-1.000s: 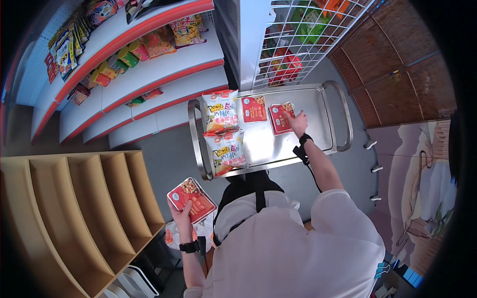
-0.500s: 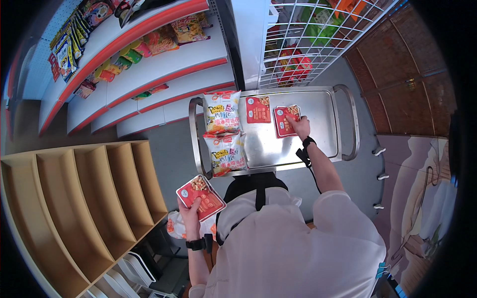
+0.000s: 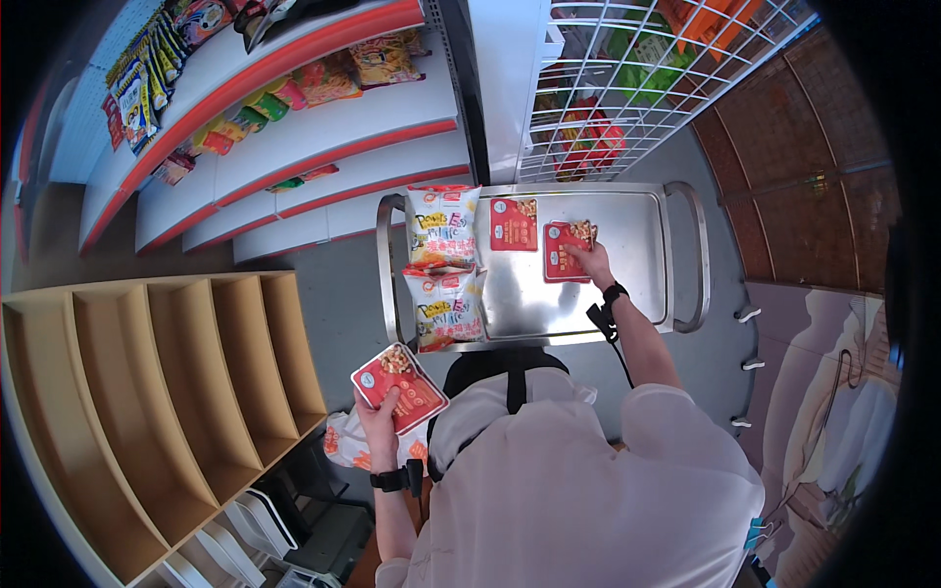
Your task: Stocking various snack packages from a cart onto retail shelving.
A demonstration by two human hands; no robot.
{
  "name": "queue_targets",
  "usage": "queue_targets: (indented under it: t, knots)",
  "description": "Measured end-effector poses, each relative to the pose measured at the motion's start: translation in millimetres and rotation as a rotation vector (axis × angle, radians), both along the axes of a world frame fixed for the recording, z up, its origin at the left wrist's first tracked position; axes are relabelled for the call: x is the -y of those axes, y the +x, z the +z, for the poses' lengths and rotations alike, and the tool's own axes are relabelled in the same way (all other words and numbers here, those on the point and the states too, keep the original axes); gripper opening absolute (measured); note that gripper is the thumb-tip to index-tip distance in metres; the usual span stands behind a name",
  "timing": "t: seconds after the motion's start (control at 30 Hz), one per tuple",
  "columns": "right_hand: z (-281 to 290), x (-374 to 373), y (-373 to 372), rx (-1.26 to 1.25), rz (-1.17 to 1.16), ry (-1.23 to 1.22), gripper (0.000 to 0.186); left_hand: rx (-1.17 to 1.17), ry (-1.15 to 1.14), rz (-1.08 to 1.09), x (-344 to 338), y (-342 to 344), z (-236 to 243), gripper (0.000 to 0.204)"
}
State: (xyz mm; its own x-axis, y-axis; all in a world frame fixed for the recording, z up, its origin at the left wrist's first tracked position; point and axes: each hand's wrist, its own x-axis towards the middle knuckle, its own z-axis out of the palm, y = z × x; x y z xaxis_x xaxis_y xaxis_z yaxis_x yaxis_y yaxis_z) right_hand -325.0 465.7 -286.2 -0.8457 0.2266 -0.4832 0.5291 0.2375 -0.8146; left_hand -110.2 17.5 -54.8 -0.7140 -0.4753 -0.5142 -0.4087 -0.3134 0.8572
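Note:
My left hand (image 3: 376,419) grips a flat red snack pack (image 3: 402,385) with pictured nuts and a pale rim, off the cart's near left side, its thumb across the front. On the metal cart (image 3: 627,309), my right hand (image 3: 592,263) is closed on a similar red snack pack (image 3: 561,257); whether this pack rests fully on the tray cannot be told. Left of it lies another red snack pack (image 3: 514,225), flat on the tray. Two white puffed snack bags (image 3: 443,230) with colourful lettering sit one behind the other along the cart's left end.
A shelf rack (image 3: 392,103) with red edges carries packets and cups at the back left. A white wire grid (image 3: 627,88) stands behind the cart. Wooden shelving (image 3: 176,392) fills the near left, and a white and orange bag (image 3: 353,443) sits below my left hand.
The whole view has shifted slightly. My right fingers sit a little nearer the right edge of their pack. My left hand keeps its hold.

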Motion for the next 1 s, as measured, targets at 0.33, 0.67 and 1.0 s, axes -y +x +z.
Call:
queue_targets:
  t: [0.33, 0.67, 1.0]
  knots:
    - [66.1, 56.9, -51.3, -0.040, 0.004, -0.417, 0.041, -0.003, -0.023, 0.068, 5.1, 10.6, 1.3, 0.058]
    - [-18.7, 113.8, -95.6, -0.146, 0.144, 0.530, 0.067, 0.009, -0.049, 0.174, 6.3, 43.8, 3.4, 0.058]
    - [-9.4, 120.1, -84.8, -0.179, 0.086, 0.433, 0.081, 0.006, -0.056, 0.166, -1.9, 36.4, 12.4, 0.050]
